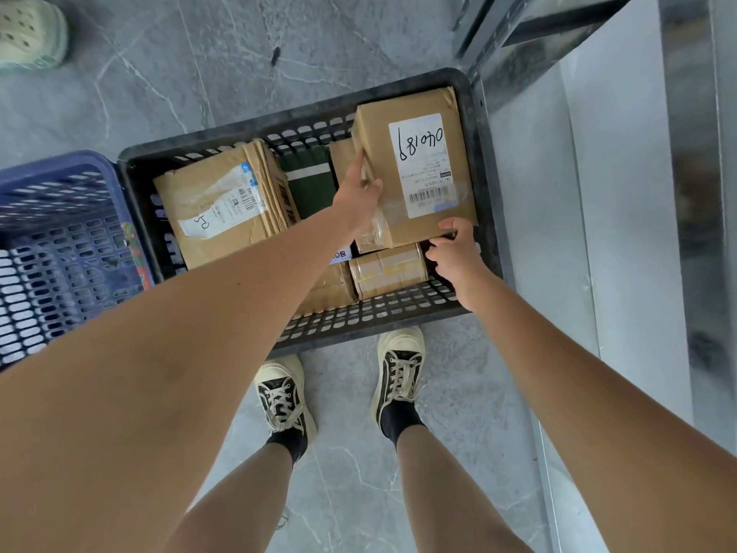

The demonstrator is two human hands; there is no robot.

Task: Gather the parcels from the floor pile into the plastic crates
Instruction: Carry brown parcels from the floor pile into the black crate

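Observation:
A black plastic crate (484,161) stands on the floor in front of my feet. In its right half lies a brown cardboard parcel (379,153) with a white label marked 040181. My left hand (357,193) lies against that parcel's left side, fingers stretched along the edge. My right hand (452,249) grips its near right corner, fingers curled under it. Another cardboard parcel (223,205) fills the crate's left half, with a dark green package (309,177) between the two. A small taped box (389,269) sits under the labelled parcel near the front wall.
A blue plastic crate (60,249) stands touching the black one on the left. A grey metal shelf frame (598,193) runs along the right. Another person's pale green clog (30,31) is at the top left on the marble floor.

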